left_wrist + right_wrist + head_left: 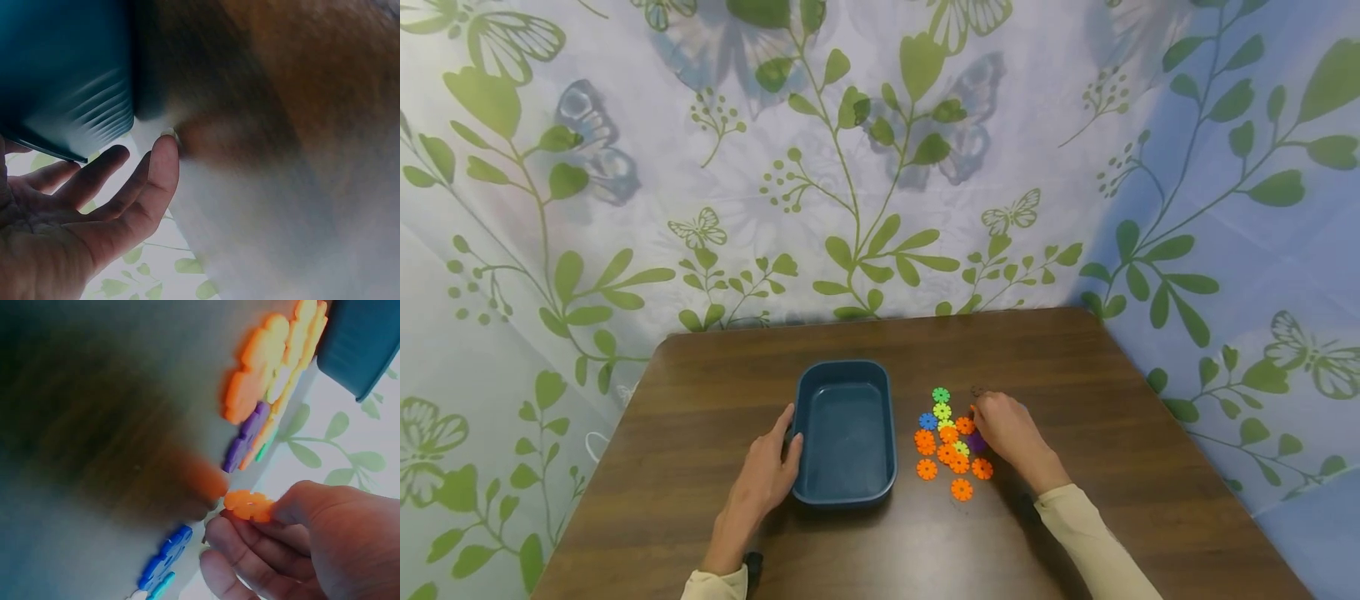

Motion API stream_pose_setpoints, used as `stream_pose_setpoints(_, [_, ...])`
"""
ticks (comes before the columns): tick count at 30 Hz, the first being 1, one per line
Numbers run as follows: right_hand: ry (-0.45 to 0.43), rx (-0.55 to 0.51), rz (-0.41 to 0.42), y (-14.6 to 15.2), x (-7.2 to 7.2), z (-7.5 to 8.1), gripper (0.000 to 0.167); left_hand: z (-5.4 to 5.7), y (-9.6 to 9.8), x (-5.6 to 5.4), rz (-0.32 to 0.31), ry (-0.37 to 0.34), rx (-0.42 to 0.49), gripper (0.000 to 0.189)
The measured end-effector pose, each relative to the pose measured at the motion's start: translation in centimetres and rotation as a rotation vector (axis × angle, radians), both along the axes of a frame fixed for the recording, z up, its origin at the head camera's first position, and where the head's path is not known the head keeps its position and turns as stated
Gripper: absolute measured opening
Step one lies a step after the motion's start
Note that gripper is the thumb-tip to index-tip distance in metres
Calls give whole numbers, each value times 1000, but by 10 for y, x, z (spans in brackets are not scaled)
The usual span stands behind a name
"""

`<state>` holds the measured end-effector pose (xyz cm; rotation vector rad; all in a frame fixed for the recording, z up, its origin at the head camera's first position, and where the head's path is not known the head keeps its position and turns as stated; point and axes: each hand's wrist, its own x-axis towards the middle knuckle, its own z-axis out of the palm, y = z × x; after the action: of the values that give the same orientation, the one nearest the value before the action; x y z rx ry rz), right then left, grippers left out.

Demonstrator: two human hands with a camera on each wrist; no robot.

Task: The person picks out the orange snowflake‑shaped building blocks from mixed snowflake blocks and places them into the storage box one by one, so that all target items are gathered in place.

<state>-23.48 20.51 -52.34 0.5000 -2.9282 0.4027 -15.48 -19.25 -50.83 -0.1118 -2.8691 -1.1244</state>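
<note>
My left hand point(763, 471) is at the left side of a dark blue tray point(893, 467), with the thumb over the rim and the other fingers along the outer wall. In the left wrist view those fingers point(164, 165) curve loosely beside the ribbed wall of the tray point(103, 106). My right hand point(1011, 429) pinches an orange flower-shaped disc point(249, 506) between thumb and fingers, just right of the pile. Beside that hand lies a purple disc point(245, 439), partly hidden by it in the head view.
Several orange discs point(962, 489) lie right of the tray, with yellow-green point(942, 411), green point(941, 395) and blue discs point(928, 422) among them. Another blue disc point(164, 559) shows in the right wrist view. A leaf-patterned cloth point(880, 208) hangs behind the wooden table point(737, 358).
</note>
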Motion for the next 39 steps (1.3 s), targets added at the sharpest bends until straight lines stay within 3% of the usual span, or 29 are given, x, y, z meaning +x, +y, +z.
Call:
stream_pose_setpoints(5, [-16, -82, -2, -1, -3, 2, 10, -1, -3, 2, 2, 0, -12, 60])
stream_pose_setpoints(11, [92, -236, 77, -6, -3, 13, 7, -1, -5, 2, 14, -3, -24, 60])
stream_pose_setpoints(15, [160, -307, 141, -13, -1, 30, 9, -1, -4, 2, 19, -11, -36, 60])
stream_pose_setpoints(27, [265, -362, 244, -51, 1, 91, 13, 0, -2, 1, 15, -9, -27, 61])
stream_pose_setpoints(39, [221, -407, 351, -86, -1, 116, 11, -3, -1, 1, 14, 1, -30, 60])
